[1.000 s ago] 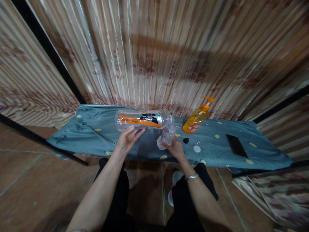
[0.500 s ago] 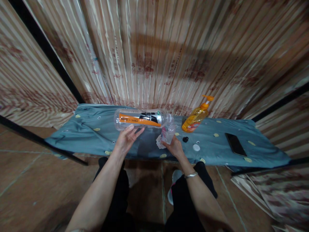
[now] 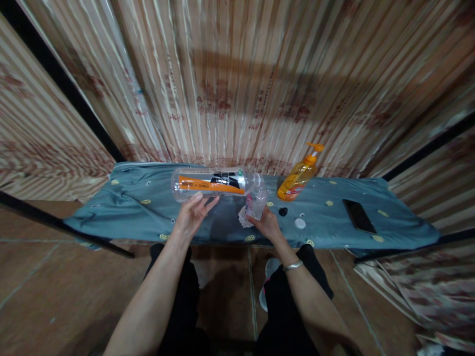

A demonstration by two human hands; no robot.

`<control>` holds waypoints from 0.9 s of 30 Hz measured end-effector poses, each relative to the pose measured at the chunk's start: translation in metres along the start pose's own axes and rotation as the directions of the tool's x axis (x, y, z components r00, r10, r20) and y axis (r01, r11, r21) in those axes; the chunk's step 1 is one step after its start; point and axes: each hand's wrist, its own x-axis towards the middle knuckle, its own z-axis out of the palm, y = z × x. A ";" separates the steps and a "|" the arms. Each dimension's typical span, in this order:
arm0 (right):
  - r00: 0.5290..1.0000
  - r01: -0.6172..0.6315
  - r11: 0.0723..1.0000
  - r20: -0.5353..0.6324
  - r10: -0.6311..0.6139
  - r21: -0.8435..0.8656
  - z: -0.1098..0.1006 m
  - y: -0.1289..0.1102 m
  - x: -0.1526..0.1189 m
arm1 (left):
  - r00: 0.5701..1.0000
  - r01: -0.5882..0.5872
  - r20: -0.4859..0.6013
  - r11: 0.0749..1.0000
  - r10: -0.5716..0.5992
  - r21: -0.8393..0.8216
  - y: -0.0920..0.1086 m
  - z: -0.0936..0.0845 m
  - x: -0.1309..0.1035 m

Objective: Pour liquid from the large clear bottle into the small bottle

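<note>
My left hand [image 3: 192, 213] holds a large clear bottle [image 3: 211, 185] with an orange and black label from below. This bottle lies sideways, its neck toward the right. My right hand [image 3: 266, 222] is closed on a smaller clear bottle [image 3: 257, 203] with a pink mark. The mouths of the two bottles are close together; whether they touch I cannot tell. Beside my right fingers lies a crumpled whitish piece [image 3: 244, 217], perhaps paper. To the right are a small black cap [image 3: 283, 211] and a white round cap [image 3: 300, 223].
An orange pump bottle [image 3: 298, 179] stands at the back right of the cloth-covered bench [image 3: 133, 212]. Farther right lies a black phone [image 3: 359, 216]. Dark metal poles rise at both sides, and a striped curtain [image 3: 230, 89] hangs behind.
The camera view has shifted slightly, so the bench things appear a little farther left. Both hands keep hold of their bottles in nearly the same pose.
</note>
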 end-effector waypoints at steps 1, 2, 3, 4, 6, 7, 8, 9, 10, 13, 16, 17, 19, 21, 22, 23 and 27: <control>1.000 -0.004 1.000 0.000 0.004 -0.001 0.000 0.000 0.000 | 1.000 -0.003 0.003 1.000 0.003 -0.001 0.000 0.000 0.000; 1.000 -0.007 1.000 -0.001 0.007 -0.002 0.000 0.000 0.000 | 1.000 -0.005 0.007 1.000 0.005 -0.001 0.000 0.000 0.000; 1.000 -0.008 1.000 -0.002 0.008 -0.003 -0.001 0.000 0.000 | 1.000 -0.007 0.011 1.000 0.007 0.002 -0.001 0.000 0.001; 1.000 -0.007 1.000 -0.004 0.007 -0.004 -0.001 0.000 0.000 | 1.000 -0.010 0.013 1.000 0.010 0.006 -0.001 -0.001 0.001; 1.000 -0.003 1.000 -0.002 0.003 -0.001 -0.001 0.001 0.000 | 1.000 -0.014 0.011 1.000 0.014 0.020 -0.001 -0.001 0.001; 1.000 -0.005 1.000 0.000 0.005 -0.001 -0.001 0.001 0.000 | 1.000 -0.015 0.009 1.000 0.015 0.026 -0.001 -0.001 0.001; 1.000 -0.009 1.000 0.001 0.009 -0.003 -0.001 0.000 0.000 | 1.000 -0.016 0.008 0.999 0.016 0.030 -0.001 -0.002 0.001; 1.000 -0.010 1.000 0.001 0.010 -0.005 -0.001 0.000 0.000 | 1.000 -0.016 0.009 0.999 0.015 0.031 -0.001 -0.002 0.001; 1.000 -0.009 1.000 0.001 0.009 -0.007 -0.001 0.000 0.000 | 1.000 -0.015 0.011 0.999 0.015 0.031 -0.001 -0.001 0.001; 1.000 -0.005 1.000 0.001 0.005 -0.011 -0.002 -0.001 0.000 | 1.000 -0.018 0.021 0.999 0.017 0.032 -0.001 -0.001 0.001; 1.000 -0.007 1.000 0.006 0.007 -0.008 -0.001 0.000 0.000 | 0.999 -0.022 0.026 0.999 0.022 0.035 -0.001 -0.001 0.001; 1.000 -0.006 1.000 0.008 0.006 -0.005 -0.001 0.000 0.001 | 0.999 -0.023 0.028 0.999 0.022 0.034 -0.001 -0.001 0.001; 1.000 0.000 1.000 0.009 0.000 0.003 -0.001 0.001 0.001 | 0.999 -0.027 0.029 0.999 0.026 0.031 -0.001 -0.001 0.001; 1.000 0.003 1.000 0.005 -0.003 0.009 -0.002 0.001 0.001 | 0.999 -0.028 0.026 0.999 0.028 0.029 -0.001 -0.001 0.002; 1.000 0.003 1.000 0.004 -0.003 0.010 -0.002 0.000 0.000 | 0.999 -0.028 0.023 0.999 0.027 0.030 -0.001 -0.001 0.002; 1.000 0.005 1.000 0.004 -0.005 0.009 -0.002 0.000 0.000 | 0.999 -0.026 0.019 0.999 0.026 0.030 -0.001 0.000 0.001; 1.000 -0.001 1.000 0.001 0.001 0.003 -0.002 0.000 0.000 | 1.000 -0.018 0.019 1.000 0.017 0.025 -0.001 0.001 0.001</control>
